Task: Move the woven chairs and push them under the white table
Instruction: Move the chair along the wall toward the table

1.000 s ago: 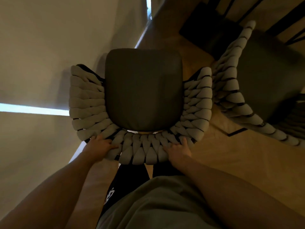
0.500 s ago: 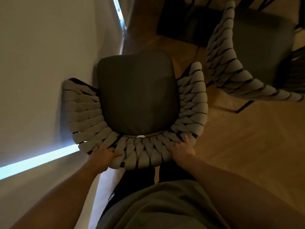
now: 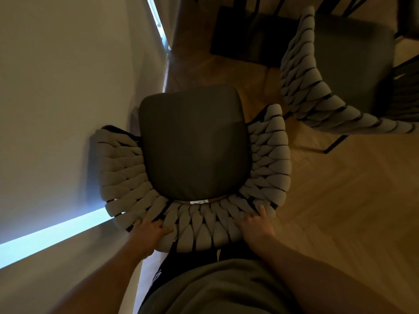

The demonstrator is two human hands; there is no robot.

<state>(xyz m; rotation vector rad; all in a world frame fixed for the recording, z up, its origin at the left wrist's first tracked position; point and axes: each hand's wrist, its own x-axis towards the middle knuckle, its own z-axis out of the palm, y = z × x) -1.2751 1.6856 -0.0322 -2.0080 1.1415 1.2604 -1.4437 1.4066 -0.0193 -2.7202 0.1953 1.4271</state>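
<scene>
The woven chair (image 3: pixel 195 168) stands on the wooden floor (image 3: pixel 340 200) directly in front of the person, seen from above, its dark seat cushion (image 3: pixel 192 143) ringed by a curved back and arms of thick pale braided cord. Its left arm sits right against the white table (image 3: pixel 56 98), whose pale surface fills the left of the view; whether the seat front goes under the table edge is hard to tell from here.

Both hands are on the top of the chair back, at its near edge. The left hand (image 3: pixel 148 232) grips the braided rim near the left corner, fingers curled over the cord and thumb tucked below. The right hand (image 3: pixel 256 225) rests on the rim toward the right corner, fingers spread and wrapped over the weave, pressing down on it.

A second woven chair (image 3: pixel 317 87) stands to the far right, well apart from the first, its own braided back curving round a dark seat, a thin black leg showing beneath it. Farther back, dark chair frames stand on the floor. A bright bluish strip of light (image 3: pixel 52 234) crosses the table's lower left.
</scene>
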